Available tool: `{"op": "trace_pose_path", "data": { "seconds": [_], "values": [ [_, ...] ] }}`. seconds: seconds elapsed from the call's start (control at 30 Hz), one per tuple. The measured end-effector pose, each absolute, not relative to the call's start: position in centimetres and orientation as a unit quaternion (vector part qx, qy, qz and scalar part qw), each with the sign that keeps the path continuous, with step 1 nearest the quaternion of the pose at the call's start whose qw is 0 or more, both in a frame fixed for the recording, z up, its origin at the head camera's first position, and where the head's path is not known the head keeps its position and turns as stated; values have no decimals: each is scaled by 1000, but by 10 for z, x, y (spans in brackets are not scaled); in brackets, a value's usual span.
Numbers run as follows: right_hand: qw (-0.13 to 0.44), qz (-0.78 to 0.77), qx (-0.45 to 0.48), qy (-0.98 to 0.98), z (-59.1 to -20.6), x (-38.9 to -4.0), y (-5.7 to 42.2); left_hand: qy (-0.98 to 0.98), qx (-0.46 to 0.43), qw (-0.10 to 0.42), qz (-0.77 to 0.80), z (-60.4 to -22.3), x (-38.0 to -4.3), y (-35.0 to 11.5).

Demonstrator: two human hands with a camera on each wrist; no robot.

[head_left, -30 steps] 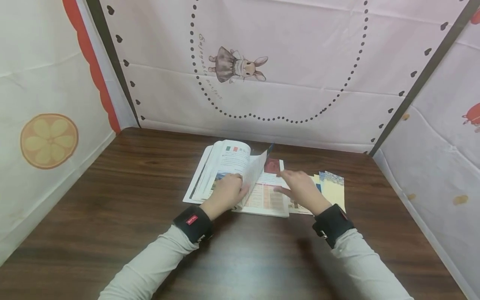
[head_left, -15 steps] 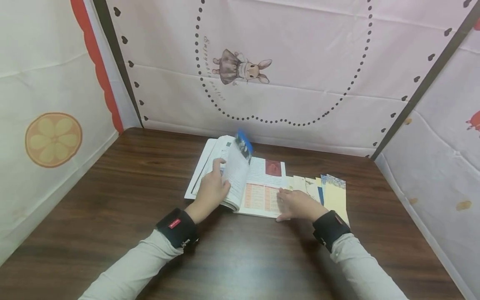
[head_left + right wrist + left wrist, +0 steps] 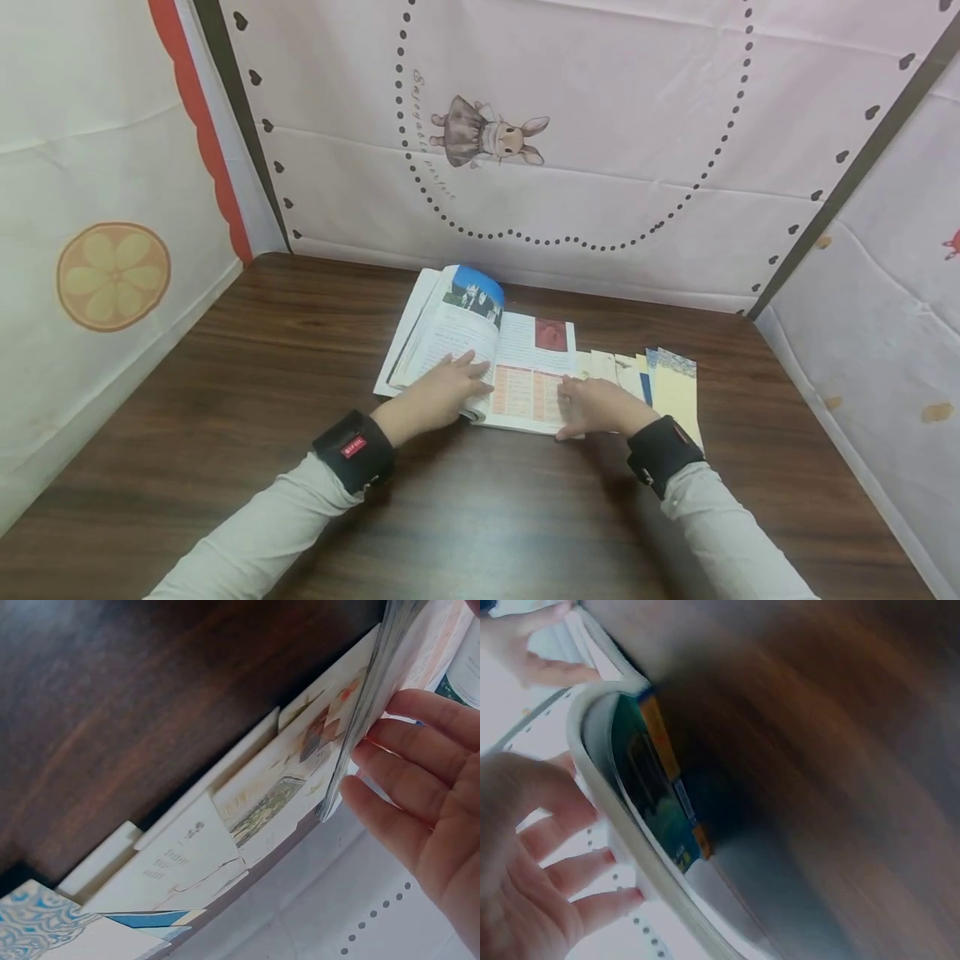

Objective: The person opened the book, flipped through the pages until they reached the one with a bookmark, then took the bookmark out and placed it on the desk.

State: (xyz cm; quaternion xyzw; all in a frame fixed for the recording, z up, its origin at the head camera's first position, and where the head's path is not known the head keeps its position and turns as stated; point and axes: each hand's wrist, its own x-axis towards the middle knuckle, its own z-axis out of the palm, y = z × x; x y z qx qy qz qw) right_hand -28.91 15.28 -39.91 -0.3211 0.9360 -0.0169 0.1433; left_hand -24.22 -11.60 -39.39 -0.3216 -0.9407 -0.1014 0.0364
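Note:
An open book [image 3: 517, 346] lies toward the back of the table, its left stack of pages curving up thickly. The upturned left page carries a blue-sky photo; the right page has a red picture and an orange table. My left hand [image 3: 435, 392], fingers spread, rests on the lower part of the left page near the fold. In the left wrist view its fingers [image 3: 592, 870] lie along the curved page edge. My right hand [image 3: 603, 407] touches the lower right corner of the right page. The right wrist view shows its fingers [image 3: 409, 776] nearly straight at the book's edge.
Several overlapping printed cards [image 3: 677, 396] fan out to the right of the book, partly under my right hand. A wooden table [image 3: 465, 508] carries everything. A patterned cloth wall [image 3: 600, 167] rises behind it, with cloth at both sides.
The page with the blue photo has swung over to the left and lies down. My left hand has moved right onto it; the right hand has come down to the right page's corner.

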Motion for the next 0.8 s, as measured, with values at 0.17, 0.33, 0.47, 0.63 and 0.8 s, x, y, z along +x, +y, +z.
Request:
{"op": "trace_pose_path", "data": {
  "seconds": [0.17, 0.33, 0.47, 0.63, 0.8],
  "values": [
    [156, -48, -328, 930, -399, -290, 157, -942, -284, 4, -178, -392, -245, -115],
    [182, -55, -336, 922, -394, -292, 162, -944, -278, 21, -178, -399, -250, -116],
    [190, -70, -361, 910, -387, -291, 163, -943, -284, 47, -167, -403, -254, -112],
    [133, -67, -428, 892, -382, -285, 160, -946, -280, 65, -148, -405, -255, -105],
    [30, -40, -451, 891, -381, -280, 154, -948, -277, 66, -143, -406, -254, -101]
  ]
}}
